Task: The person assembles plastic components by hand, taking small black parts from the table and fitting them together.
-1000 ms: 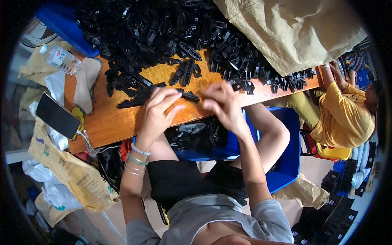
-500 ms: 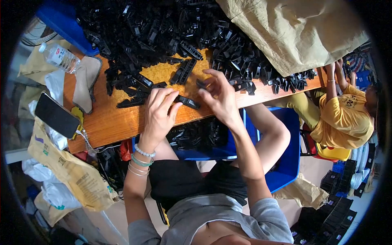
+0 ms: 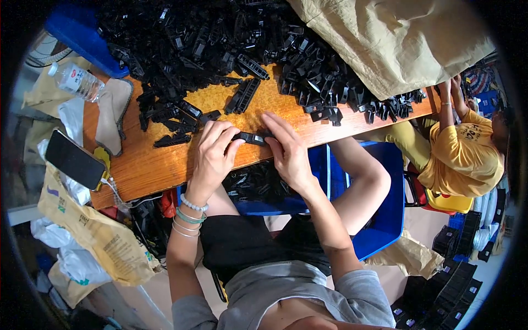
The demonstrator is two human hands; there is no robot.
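Note:
Over the near edge of the wooden table [image 3: 165, 165], both hands meet at one short, oblong black plastic part [image 3: 252, 138]. My left hand [image 3: 213, 148] pinches its left end between thumb and fingers. At the other end, my right hand [image 3: 289, 151] closes its thumb and fingers on the part; a small dark piece shows by those fingertips, partly hidden. Beyond the hands lies a ribbed black plastic strip [image 3: 242, 96]. A big heap of similar black parts [image 3: 192, 49] covers the far side of the table.
Under the table edge, a blue bin [image 3: 264, 208] holds more black parts; another blue bin [image 3: 379, 236] stands to its right. A phone [image 3: 76, 159], water bottle [image 3: 77, 81] and beige cloth [image 3: 113, 115] lie at left. A brown sack [image 3: 401, 49] covers the far right. Another person [image 3: 467, 148] sits at right.
My right hand has come down and left, bringing its small dark piece to the right end of the black part. My left hand stays almost where it was.

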